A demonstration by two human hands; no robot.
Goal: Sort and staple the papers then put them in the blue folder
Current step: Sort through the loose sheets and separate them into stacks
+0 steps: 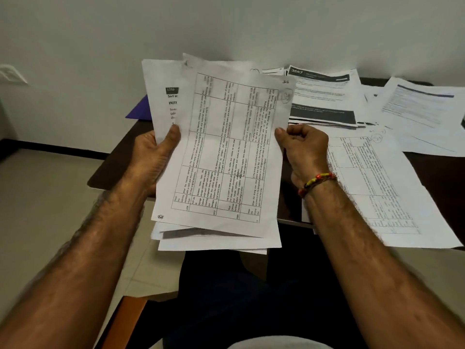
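I hold a loose stack of printed papers (pixel 221 157) upright over my lap, the front sheet showing a table turned sideways. My left hand (pixel 153 157) grips the stack's left edge, thumb on the front. At the right edge of the front sheet, my right hand (pixel 302 149) pinches the paper; a beaded bracelet is on that wrist. A corner of the blue folder (pixel 139 109) shows behind the stack on the left, lying on the dark table (pixel 110 170). No stapler is in view.
More papers lie on the table to the right: a pile with dark headers (pixel 324 96), a table sheet (pixel 372 187) overhanging the near edge, and a page (pixel 420 109) at the far right. A white wall stands behind. An orange edge (pixel 128 313) shows near my left knee.
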